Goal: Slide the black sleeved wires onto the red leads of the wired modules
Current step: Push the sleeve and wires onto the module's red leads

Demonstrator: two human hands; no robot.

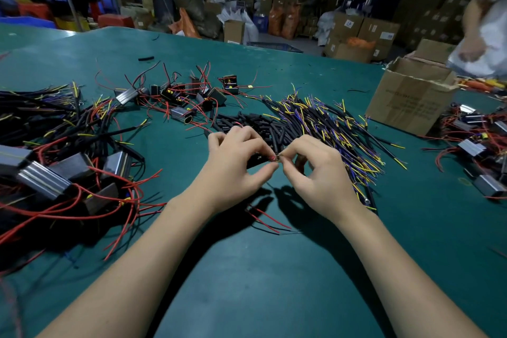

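My left hand [233,164] and my right hand [318,173] meet over the middle of the green table [274,282], fingertips almost touching. The left pinches a red lead tip [272,158] of a black module [255,159] mostly hidden under the hand. The right pinches the end of a black sleeved wire [280,157] against that tip. More red leads [270,218] trail on the table below the hands. A heap of black sleeved wires with yellow and blue ends [329,123] lies behind and right. Loose black sleeves [260,123] lie just beyond my fingers.
Wired modules with red leads are piled at the left [63,173], at the back centre [186,96] and at the right edge [477,145]. An open cardboard box [408,101] stands at the back right, where another person's hand [472,49] works.
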